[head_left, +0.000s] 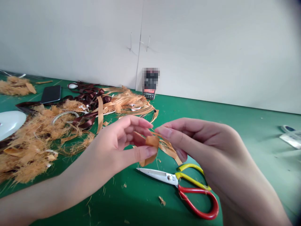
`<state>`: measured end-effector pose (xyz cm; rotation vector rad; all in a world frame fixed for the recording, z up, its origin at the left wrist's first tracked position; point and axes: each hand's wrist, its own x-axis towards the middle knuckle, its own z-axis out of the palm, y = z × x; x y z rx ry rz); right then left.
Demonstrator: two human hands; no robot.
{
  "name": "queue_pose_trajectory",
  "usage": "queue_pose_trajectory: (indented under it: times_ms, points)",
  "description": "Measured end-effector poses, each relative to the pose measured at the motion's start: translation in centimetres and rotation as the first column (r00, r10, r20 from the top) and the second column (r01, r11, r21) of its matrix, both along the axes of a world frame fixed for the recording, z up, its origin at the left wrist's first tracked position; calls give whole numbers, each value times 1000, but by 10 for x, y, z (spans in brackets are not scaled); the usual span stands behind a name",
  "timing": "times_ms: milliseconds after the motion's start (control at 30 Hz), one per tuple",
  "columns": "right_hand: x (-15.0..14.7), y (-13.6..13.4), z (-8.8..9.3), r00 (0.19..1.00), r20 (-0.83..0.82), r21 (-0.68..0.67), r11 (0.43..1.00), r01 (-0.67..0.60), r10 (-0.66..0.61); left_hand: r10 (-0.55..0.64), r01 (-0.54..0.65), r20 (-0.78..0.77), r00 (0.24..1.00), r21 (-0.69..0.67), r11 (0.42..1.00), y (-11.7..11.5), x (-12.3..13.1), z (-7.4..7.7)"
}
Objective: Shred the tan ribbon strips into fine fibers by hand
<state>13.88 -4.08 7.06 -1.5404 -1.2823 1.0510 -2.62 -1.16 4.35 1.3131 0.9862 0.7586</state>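
Note:
Between the thumb and fingers of my left hand [122, 144] is a folded piece of tan ribbon [152, 142]. My right hand [202, 141] pinches a thin tan strand [157, 134] just to the right of that piece, thumb pressed to forefinger. The two hands are close together above the table. Below them lies a pair of scissors [169, 179] with one yellow and one red handle, blades closed and pointing left. A flat tan ribbon strip [172, 150] rests on the table behind my right fingers.
Frayed tan fibres [28, 150] heap at the left, beside a white rounded object [10, 124]. Dark brown ribbon [91, 100], a tan fibre bundle [129, 100] and a dark phone [51, 94] lie farther back. Another phone [149, 94] leans against the wall. Scraps dot the green table [113, 201].

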Motion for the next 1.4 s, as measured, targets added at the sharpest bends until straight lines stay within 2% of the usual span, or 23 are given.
queue_pose_trajectory:
  times_ms: [167, 633, 867, 1133, 1400]
  points:
    - [2, 1, -3, 999, -7, 8, 999, -36, 36, -50, 51, 24, 998, -72, 996, 0, 1, 1]
    - [2, 2, -3, 999, 34, 25, 1000, -18, 17, -34, 34, -45, 998, -3, 999, 0, 2, 0]
    - [4, -1, -2, 997, 75, 52, 998, 29, -33, -2, 6, -96, 995, 45, 999, -1, 0, -2]
    - [1, 0, -3, 998, 38, 92, 994, 55, -58, -60, 65, -146, 987, 31, 997, -1, 2, -2]
    - [3, 1, -3, 991, 61, 153, 982, 112, -123, -50, 58, -162, 986, 48, 997, -2, 1, -3]
